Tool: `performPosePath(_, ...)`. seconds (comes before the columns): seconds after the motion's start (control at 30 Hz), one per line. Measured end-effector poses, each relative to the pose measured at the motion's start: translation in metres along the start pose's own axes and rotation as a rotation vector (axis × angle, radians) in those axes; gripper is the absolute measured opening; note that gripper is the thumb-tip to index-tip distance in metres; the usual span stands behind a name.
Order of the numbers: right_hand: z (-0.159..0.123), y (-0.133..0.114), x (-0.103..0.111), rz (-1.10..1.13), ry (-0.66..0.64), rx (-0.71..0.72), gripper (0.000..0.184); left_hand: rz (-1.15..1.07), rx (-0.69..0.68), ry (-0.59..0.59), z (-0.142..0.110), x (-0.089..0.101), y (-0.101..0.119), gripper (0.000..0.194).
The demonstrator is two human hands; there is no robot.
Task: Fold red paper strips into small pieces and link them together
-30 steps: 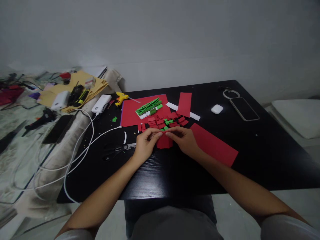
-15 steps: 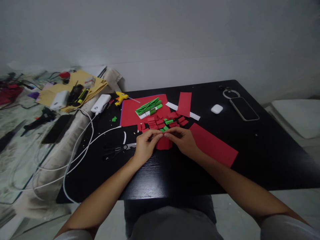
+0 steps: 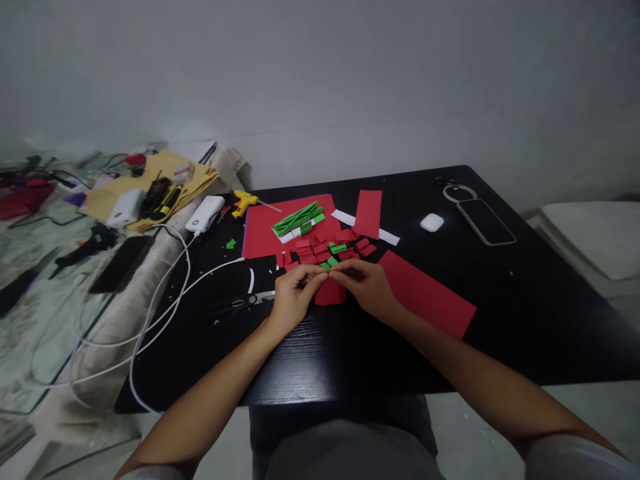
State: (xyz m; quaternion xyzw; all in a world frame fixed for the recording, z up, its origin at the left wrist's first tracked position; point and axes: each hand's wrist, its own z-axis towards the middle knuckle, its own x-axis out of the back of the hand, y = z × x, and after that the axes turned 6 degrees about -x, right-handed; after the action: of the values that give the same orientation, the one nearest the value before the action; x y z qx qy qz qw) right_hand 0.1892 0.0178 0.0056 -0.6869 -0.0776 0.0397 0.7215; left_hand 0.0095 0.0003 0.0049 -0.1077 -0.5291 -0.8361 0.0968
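Observation:
My left hand [image 3: 293, 292] and my right hand [image 3: 367, 285] meet fingertip to fingertip near the table's middle. Both are closed in a pinch on a small piece of red paper, mostly covered by the fingers. Just below the fingertips shows a red paper piece [image 3: 330, 292]; whether it is the same one I cannot tell. Beyond the hands lies a pile of small folded red paper pieces [image 3: 305, 248] with a few green ones [image 3: 338, 248]. Black-handled scissors [image 3: 250, 300] lie left of my left hand. A large red paper sheet [image 3: 430, 293] reaches under my right forearm.
A folded green paper bundle [image 3: 299, 220] rests on a red sheet [image 3: 257, 233] at the back. A yellow glue gun [image 3: 245, 202], a white power bank [image 3: 206, 213] and its cable [image 3: 186, 293] are left. An earbud case [image 3: 432, 223] and a phone [image 3: 486, 222] lie right.
The whole view has shifted slightly downward. Both hands keep their pinch at the same place, with barely any finger movement.

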Motion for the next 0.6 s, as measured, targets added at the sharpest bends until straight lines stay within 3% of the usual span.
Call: performPosePath(0.6, 0.0026, 0.0021, 0.0006, -0.037, -0.047, 0.009, 0.021, -0.151, 0.120, -0.028, 0.0026, -0.0031, -0.0029, 0.020)
